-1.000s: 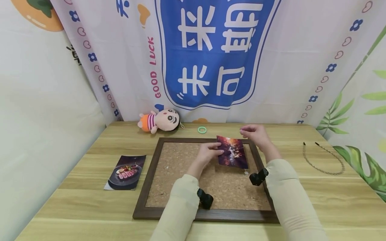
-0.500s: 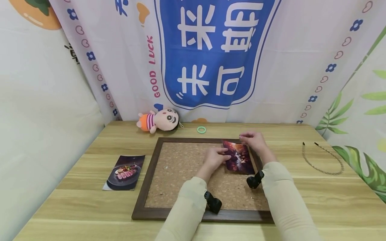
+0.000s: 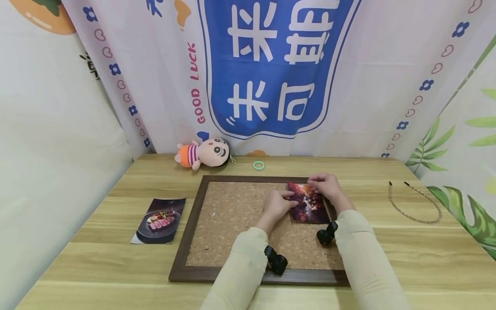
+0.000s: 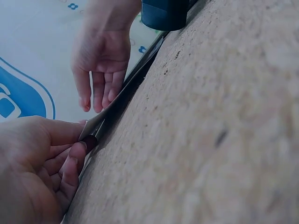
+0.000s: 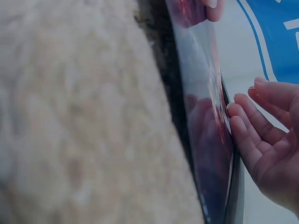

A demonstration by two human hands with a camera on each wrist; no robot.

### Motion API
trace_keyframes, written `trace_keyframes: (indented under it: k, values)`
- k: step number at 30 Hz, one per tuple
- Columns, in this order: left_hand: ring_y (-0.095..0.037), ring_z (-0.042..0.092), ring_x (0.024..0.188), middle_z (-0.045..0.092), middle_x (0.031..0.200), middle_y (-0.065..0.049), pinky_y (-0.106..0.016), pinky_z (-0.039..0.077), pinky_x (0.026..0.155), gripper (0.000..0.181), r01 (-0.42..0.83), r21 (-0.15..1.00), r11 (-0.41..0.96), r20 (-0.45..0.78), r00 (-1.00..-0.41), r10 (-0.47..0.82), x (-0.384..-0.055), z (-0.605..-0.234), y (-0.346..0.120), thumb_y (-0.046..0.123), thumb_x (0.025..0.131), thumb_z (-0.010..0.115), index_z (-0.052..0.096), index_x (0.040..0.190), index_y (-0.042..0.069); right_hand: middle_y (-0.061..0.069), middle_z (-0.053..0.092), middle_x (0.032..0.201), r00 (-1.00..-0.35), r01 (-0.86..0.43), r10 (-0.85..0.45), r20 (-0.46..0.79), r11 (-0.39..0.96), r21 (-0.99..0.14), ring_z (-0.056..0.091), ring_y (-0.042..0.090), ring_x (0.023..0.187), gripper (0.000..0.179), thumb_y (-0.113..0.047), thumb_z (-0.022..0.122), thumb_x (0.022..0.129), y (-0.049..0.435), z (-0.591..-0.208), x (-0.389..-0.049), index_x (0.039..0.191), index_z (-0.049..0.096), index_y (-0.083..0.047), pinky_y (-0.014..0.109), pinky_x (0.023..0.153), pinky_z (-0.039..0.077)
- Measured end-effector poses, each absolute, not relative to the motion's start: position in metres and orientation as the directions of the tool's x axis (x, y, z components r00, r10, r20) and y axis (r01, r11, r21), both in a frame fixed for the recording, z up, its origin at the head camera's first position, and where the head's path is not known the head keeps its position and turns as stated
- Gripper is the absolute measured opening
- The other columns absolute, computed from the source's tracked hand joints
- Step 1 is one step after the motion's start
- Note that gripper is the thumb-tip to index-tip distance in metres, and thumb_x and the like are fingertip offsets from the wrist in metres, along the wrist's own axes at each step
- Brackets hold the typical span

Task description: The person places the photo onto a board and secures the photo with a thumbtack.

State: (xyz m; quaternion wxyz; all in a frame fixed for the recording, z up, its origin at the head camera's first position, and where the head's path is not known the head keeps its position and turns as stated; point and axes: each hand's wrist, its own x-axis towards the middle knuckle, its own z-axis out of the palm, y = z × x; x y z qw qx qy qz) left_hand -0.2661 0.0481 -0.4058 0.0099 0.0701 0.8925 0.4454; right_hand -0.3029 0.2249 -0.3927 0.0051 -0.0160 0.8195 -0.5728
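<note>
A dark red-and-purple photo print (image 3: 308,211) lies over the right upper part of a framed cork board (image 3: 228,219). My left hand (image 3: 276,206) pinches its left edge between thumb and fingers; in the left wrist view the print (image 4: 96,125) stands slightly off the cork. At the print's top right corner is my right hand (image 3: 330,190). In the right wrist view, that hand's (image 5: 273,144) thumb and index tips meet while the other fingertips rest by the print's edge (image 5: 205,121). Whether something small sits between thumb and index cannot be made out.
Left of the board lies a food photo (image 3: 160,221). Behind it are a plush doll (image 3: 203,153) and a green ring (image 3: 258,165). A thin braided cord (image 3: 418,220) curves on the wooden table (image 3: 426,267) at right. Small bright specks (image 3: 212,214) show on the cork.
My left hand has moved right and lowered the print toward the board's upper right corner. My right hand has come down onto the print's top right corner.
</note>
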Motion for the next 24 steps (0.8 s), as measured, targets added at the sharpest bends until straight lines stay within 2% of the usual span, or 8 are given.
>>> trace_keyframes:
  k: [9,14,16,19,24]
  values:
    - [-0.012,0.054,0.090,0.062,0.094,0.005,-0.028,0.042,0.068,0.029,0.105,0.767,0.633,0.027,-0.991,0.132,-0.268,-0.406,0.049,0.026,0.071,0.071,0.067,0.099,0.020,0.024,0.060,0.085,-0.998,-0.047,-0.057,0.030,0.330,-0.943,0.059,0.020,0.068,0.027,-0.002,0.054,0.083,0.220,-0.394,-0.303,0.101,0.053,0.018,0.028,0.060,0.048]
    - [-0.011,0.051,0.069,0.058,0.073,0.006,-0.025,0.037,0.055,0.030,0.119,0.739,0.664,0.029,-0.989,0.146,-0.269,-0.406,0.049,0.026,0.072,0.070,0.067,0.101,0.018,0.023,0.059,0.085,-0.997,-0.070,-0.067,0.049,0.358,-0.931,0.059,0.019,0.066,0.026,-0.001,0.054,0.082,0.214,-0.397,-0.304,0.099,0.053,0.019,0.028,0.060,0.048]
    - [-0.011,0.047,0.062,0.052,0.065,0.007,-0.024,0.035,0.051,0.031,0.133,0.733,0.667,0.036,-0.987,0.157,-0.269,-0.407,0.049,0.026,0.072,0.070,0.067,0.101,0.017,0.022,0.059,0.085,-0.997,-0.072,-0.054,0.056,0.381,-0.922,0.058,0.018,0.064,0.025,-0.001,0.055,0.082,0.213,-0.399,-0.305,0.098,0.055,0.018,0.028,0.059,0.048]
    - [-0.009,0.046,0.060,0.051,0.064,0.008,-0.023,0.035,0.051,0.031,0.161,0.716,0.679,0.056,-0.983,0.174,-0.268,-0.407,0.049,0.026,0.072,0.070,0.067,0.101,0.017,0.021,0.059,0.088,-0.998,-0.067,-0.025,0.063,0.441,-0.895,0.058,0.019,0.065,0.022,-0.003,0.057,0.081,0.213,-0.402,-0.306,0.095,0.058,0.014,0.027,0.058,0.048]
    - [-0.008,0.046,0.062,0.051,0.065,0.009,-0.023,0.036,0.052,0.031,0.179,0.686,0.705,0.060,-0.980,0.190,-0.267,-0.405,0.048,0.028,0.072,0.069,0.067,0.102,0.018,0.019,0.059,0.093,-0.996,-0.068,0.004,0.087,0.583,-0.810,0.054,0.026,0.080,0.021,-0.009,0.061,0.079,0.213,-0.404,-0.306,0.092,0.063,0.007,0.034,0.069,0.043]
